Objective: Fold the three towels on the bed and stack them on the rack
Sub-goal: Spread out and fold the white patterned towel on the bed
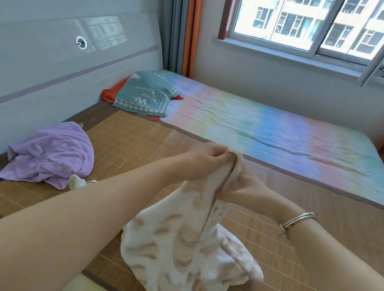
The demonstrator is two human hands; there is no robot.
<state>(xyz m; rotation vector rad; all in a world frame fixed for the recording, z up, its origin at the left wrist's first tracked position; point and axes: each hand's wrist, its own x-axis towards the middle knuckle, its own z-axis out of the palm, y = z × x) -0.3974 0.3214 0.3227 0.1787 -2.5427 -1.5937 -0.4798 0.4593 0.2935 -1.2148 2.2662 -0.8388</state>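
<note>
— Towel number one, the cream towel (184, 241), is up off the bamboo mat (290, 278) at its top edge, and we've got both hands on it. The left hand (206, 154) is bunched tight around the top of the cloth, while the right hand (244, 189) pinches the fabric just beneath, fingers curled into the folds.

— And look how it hangs! Limp, soft, light by our reckoning; the lower half pools on the mat below our wrists. No stiffness to help us.

— Agreed, so we'd say corners are the place to take hold. Gripped in a bunch like this it just ropes up; we need two corners of one edge, hands well apart, to let it drop flat.

— Terry pile shouldn't slip, so a light pinch ought to do. What's waiting?

— The purple towel (52, 155) lies crumpled near the headboard (44, 73), with a scrap of a third towel (78, 181) peeking out beside it. We can't see the rack.
</note>
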